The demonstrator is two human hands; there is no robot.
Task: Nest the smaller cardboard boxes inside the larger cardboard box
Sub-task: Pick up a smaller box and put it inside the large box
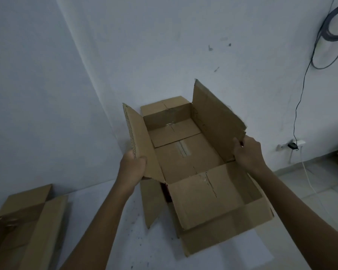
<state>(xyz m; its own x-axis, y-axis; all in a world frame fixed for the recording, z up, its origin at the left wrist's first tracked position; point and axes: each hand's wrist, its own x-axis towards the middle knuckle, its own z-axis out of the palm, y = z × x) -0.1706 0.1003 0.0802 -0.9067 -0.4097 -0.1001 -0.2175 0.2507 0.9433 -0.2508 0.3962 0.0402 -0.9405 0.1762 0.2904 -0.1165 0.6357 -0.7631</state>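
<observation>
An open brown cardboard box (185, 152) is held up in front of me, its four flaps spread and its inside empty apart from tape marks. My left hand (134, 166) grips the near end of the left flap. My right hand (247, 151) grips the near corner of the upright right flap. Below and behind it another piece of cardboard (220, 236) shows beneath the near flap; I cannot tell whether it is a separate box. Another open cardboard box (25, 228) lies on the floor at the lower left.
A white wall stands close behind the box. The floor (141, 240) is white with dark specks. At the right, coiled cables (334, 32) hang on the wall and a cord runs down to a socket (293, 146). More cardboard shows at the right edge.
</observation>
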